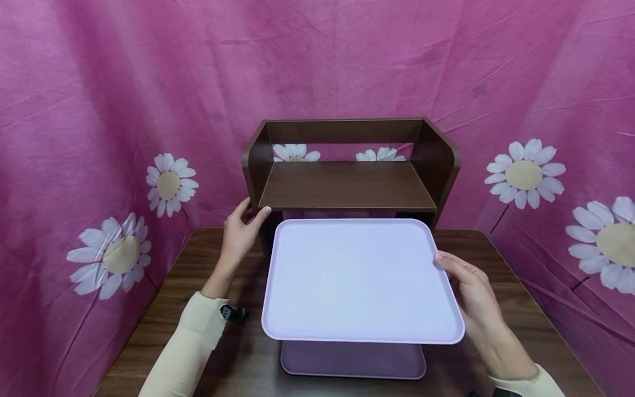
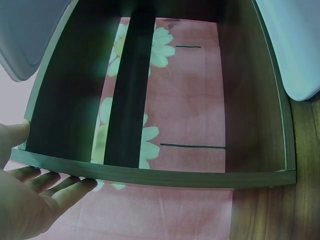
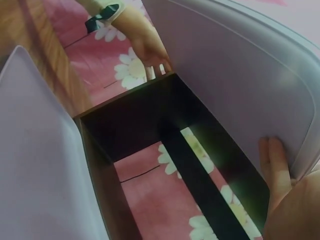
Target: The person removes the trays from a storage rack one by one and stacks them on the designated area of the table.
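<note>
A brown wooden desktop shelf (image 1: 347,184) stands at the back of the table. My left hand (image 1: 238,234) grips its left side panel, the thumb on the front edge and the fingers along the outer face, as the left wrist view shows. With my right hand (image 1: 471,286) I hold a pale lilac tray (image 1: 357,281) by its right edge, thumb on top and fingers against the underside (image 3: 230,85). This tray is raised in front of the shelf. Below it, a second lilac tray (image 1: 354,361) lies on the table, largely hidden by the upper one.
The dark wood-grain table (image 1: 198,264) extends to both sides of the shelf. Pink cloth (image 1: 337,60) printed with white daisies hangs behind and around it. The shelf's lower compartment (image 2: 185,100) has an open back crossed by a dark bar (image 2: 131,90).
</note>
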`<action>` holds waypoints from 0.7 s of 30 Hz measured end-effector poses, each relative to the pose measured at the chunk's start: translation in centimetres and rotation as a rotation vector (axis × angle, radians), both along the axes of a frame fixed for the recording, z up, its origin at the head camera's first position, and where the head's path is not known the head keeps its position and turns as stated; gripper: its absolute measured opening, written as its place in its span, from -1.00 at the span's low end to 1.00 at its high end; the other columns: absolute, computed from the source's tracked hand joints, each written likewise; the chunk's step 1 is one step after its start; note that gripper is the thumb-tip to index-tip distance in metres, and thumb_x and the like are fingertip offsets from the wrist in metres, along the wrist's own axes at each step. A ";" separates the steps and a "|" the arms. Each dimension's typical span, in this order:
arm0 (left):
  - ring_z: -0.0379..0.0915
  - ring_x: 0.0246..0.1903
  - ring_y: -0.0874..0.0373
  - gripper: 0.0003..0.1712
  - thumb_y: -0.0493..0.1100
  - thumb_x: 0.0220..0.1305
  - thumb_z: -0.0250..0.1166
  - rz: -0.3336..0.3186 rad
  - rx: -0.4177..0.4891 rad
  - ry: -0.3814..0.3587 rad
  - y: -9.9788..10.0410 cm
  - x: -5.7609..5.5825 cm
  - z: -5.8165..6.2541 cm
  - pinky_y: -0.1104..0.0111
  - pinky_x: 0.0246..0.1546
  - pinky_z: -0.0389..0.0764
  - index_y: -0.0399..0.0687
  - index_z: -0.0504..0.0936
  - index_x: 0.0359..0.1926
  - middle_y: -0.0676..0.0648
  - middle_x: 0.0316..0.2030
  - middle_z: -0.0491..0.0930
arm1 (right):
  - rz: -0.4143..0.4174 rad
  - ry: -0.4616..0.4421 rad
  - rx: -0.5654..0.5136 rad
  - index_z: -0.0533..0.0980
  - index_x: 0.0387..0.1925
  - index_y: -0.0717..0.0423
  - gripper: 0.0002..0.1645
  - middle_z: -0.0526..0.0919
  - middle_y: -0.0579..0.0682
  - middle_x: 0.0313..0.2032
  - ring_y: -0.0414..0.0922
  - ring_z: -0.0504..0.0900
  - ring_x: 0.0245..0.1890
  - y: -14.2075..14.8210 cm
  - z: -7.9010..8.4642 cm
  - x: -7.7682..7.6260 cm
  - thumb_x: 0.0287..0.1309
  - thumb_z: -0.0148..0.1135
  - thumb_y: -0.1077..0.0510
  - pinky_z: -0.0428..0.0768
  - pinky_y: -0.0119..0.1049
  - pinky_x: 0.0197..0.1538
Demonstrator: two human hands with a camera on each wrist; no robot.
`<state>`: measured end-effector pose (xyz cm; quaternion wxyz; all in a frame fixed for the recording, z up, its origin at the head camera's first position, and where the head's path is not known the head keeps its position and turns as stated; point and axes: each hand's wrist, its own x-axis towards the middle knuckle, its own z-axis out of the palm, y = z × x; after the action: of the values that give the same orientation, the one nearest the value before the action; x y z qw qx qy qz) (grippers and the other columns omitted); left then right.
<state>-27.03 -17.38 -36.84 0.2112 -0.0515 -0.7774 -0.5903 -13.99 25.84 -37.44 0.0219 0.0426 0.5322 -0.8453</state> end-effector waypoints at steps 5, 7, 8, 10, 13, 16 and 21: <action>0.60 0.30 -0.13 -0.38 -0.10 0.44 0.46 -0.012 0.009 -0.007 -0.1 0.0 0.0 0.07 0.39 0.62 -0.16 0.56 0.43 -0.34 0.26 0.66 | -0.017 -0.038 0.034 0.81 -0.19 -0.19 -0.63 0.81 -0.22 -0.41 -0.28 0.79 -0.44 -0.1 -0.8 0.1 0.62 0.11 0.15 0.81 -0.36 -0.35; 0.60 0.30 -0.12 -0.38 -0.09 0.44 0.45 -0.016 0.013 -0.013 -0.1 0.0 0.0 0.08 0.39 0.62 -0.15 0.56 0.43 -0.33 0.26 0.66 | -0.021 -0.052 0.041 0.81 -0.18 -0.21 -0.64 0.81 -0.23 -0.42 -0.29 0.78 -0.44 -0.1 -1.2 0.1 0.61 0.12 0.14 0.81 -0.36 -0.35; 0.60 0.30 -0.11 -0.38 -0.08 0.44 0.45 -0.018 0.014 -0.016 -0.1 0.0 0.0 0.08 0.39 0.62 -0.14 0.55 0.44 -0.33 0.26 0.66 | -0.021 -0.060 0.042 0.81 -0.18 -0.22 -0.65 0.81 -0.23 -0.42 -0.29 0.78 -0.44 0.0 -1.4 0.1 0.61 0.12 0.13 0.81 -0.36 -0.35; 0.60 0.30 -0.11 -0.38 -0.08 0.44 0.45 -0.019 0.016 -0.018 -0.1 0.0 0.0 0.07 0.39 0.61 -0.14 0.56 0.44 -0.33 0.26 0.66 | -0.023 -0.077 0.043 0.81 -0.18 -0.23 -0.65 0.81 -0.24 -0.43 -0.30 0.78 -0.44 0.1 -1.8 0.2 0.61 0.13 0.13 0.81 -0.37 -0.35; 0.60 0.30 -0.12 -0.38 -0.08 0.44 0.46 -0.017 0.014 -0.015 -0.1 0.0 0.0 0.05 0.39 0.62 -0.15 0.56 0.43 -0.34 0.25 0.66 | -0.033 -0.097 0.055 0.81 -0.18 -0.24 -0.66 0.81 -0.25 -0.43 -0.30 0.77 -0.45 0.2 -2.5 0.3 0.60 0.14 0.12 0.80 -0.37 -0.35; 0.59 0.31 -0.14 -0.38 -0.09 0.44 0.45 -0.019 0.012 -0.008 -0.1 0.0 0.0 0.06 0.40 0.61 -0.17 0.56 0.43 -0.35 0.26 0.66 | -0.043 -0.108 0.056 0.81 -0.19 -0.24 -0.66 0.81 -0.24 -0.43 -0.29 0.78 -0.46 0.4 -3.2 0.3 0.60 0.15 0.13 0.80 -0.37 -0.36; 0.58 0.32 -0.15 -0.38 -0.09 0.44 0.45 -0.023 0.017 0.003 -0.2 0.0 -0.2 0.09 0.41 0.60 -0.19 0.56 0.42 -0.35 0.27 0.65 | -0.059 -0.136 0.061 0.79 -0.23 -0.26 -0.67 0.80 -0.24 -0.45 -0.28 0.77 -0.47 0.4 -4.3 0.4 0.59 0.17 0.11 0.80 -0.36 -0.37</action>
<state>-27.08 -17.56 -37.06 0.2058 -0.0596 -0.7713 -0.5993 -13.58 26.24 -41.71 0.0318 0.1162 0.5536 -0.8240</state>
